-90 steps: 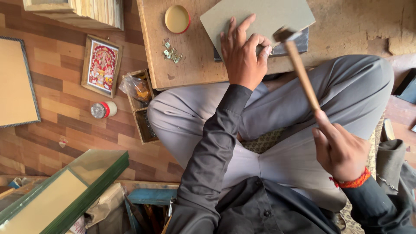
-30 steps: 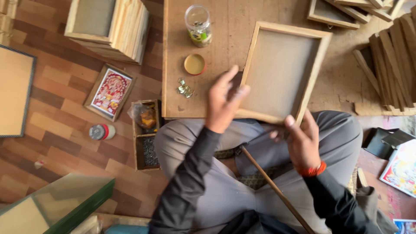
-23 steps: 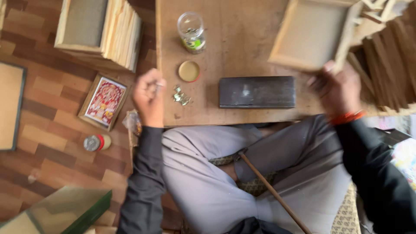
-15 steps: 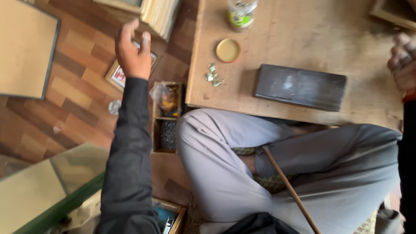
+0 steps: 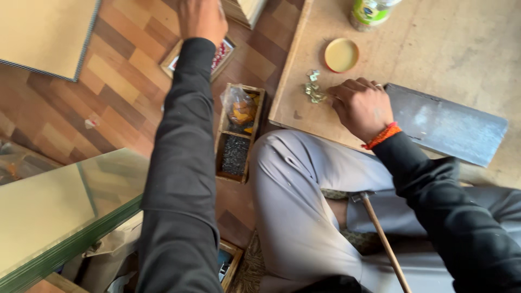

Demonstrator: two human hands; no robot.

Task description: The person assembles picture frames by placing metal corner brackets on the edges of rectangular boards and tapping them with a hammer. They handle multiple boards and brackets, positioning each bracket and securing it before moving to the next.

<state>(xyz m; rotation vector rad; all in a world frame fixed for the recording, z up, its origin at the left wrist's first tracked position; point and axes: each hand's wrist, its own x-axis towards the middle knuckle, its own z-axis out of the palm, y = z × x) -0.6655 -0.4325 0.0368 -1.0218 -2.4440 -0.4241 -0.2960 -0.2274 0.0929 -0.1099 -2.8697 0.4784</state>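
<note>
My left hand reaches out over the floor at the top edge, above a small framed colourful picture. Its fingers are cut off by the frame edge. My right hand, with an orange wrist thread, rests on the low wooden table. Its curled fingertips touch a small pile of metal pieces. A dark metal slab lies just right of that hand. A wooden hammer handle lies in my lap between my grey trouser legs.
A yellow round lid and a jar with a green label stand on the table. A compartmented wooden box sits on the floor beside it. Glass sheets lie at lower left, and a tan board at upper left.
The wooden frame went off to the right and out of view. My right hand came back to the metal pieces, while my left arm stretched out over the floor toward the framed picture.
</note>
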